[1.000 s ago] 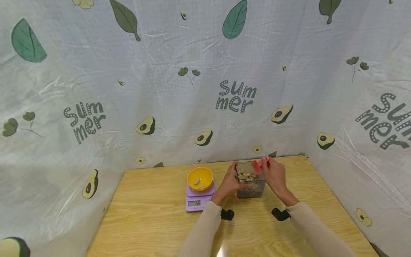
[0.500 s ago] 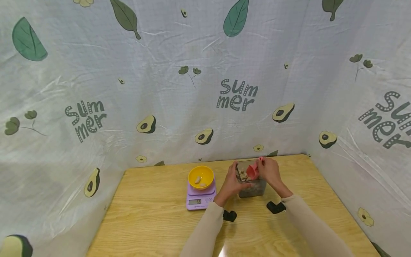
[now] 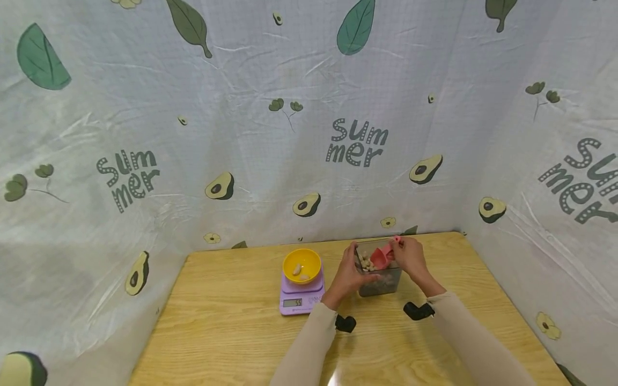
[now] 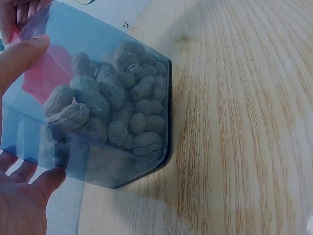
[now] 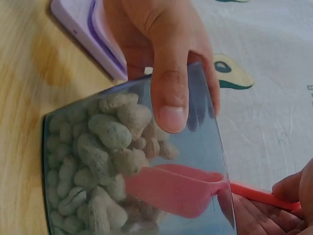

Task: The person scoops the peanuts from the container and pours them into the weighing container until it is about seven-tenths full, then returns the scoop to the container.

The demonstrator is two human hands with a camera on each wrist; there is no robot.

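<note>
A clear box (image 3: 379, 288) stands on the table with peanuts in their shells (image 5: 105, 147) piled inside. My left hand (image 3: 348, 277) grips the box from its left side, thumb across the near wall and fingers round the far part. A pink scoop (image 5: 178, 191) dips into the box, its bowl among the peanuts. The handle is pinched by my right hand (image 3: 410, 258) above the box's right rim. In the left wrist view the scoop's bowl shows through the wall as a pink patch.
Left of the box a purple kitchen scale (image 3: 301, 303) reads 55. On it sits a yellow bowl (image 3: 288, 257) with a few peanuts. A patterned sheet (image 3: 270, 161) hangs behind the wooden table (image 3: 227, 321).
The scoop has gone down into the box, its bowl moving left and lower into the peanuts. My right hand has shifted slightly left with it. My left hand keeps its hold on the box.
</note>
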